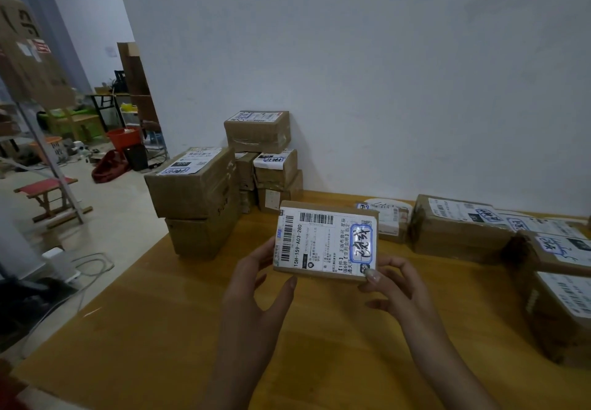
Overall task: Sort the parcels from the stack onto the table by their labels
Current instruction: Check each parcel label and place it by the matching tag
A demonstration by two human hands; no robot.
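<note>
- Both hands are raised in front of the person, holding one small parcel [326, 243] in the air over the yellow wooden tabletop [192, 329].
- The left hand [256, 288] grips the parcel's left edge, fingers curled up behind it and the thumb reaching under the near edge.
- The right hand [395, 285] pinches the near right corner, with the thumb tip on the face and the other fingers bent beneath.
- The parcel is tilted so its white shipping label faces up, showing barcodes and a blue-bordered sticker [361, 240] with handwriting on it.
- The stack [198, 192] of brown cartons stands at the far left corner of the tabletop, against the white wall. Its smaller boxes are piled highest at the back.
- A row of parcels [460, 227] lies along the right side, labels up.
- On the floor to the left there is a red stool [44, 192].
</note>
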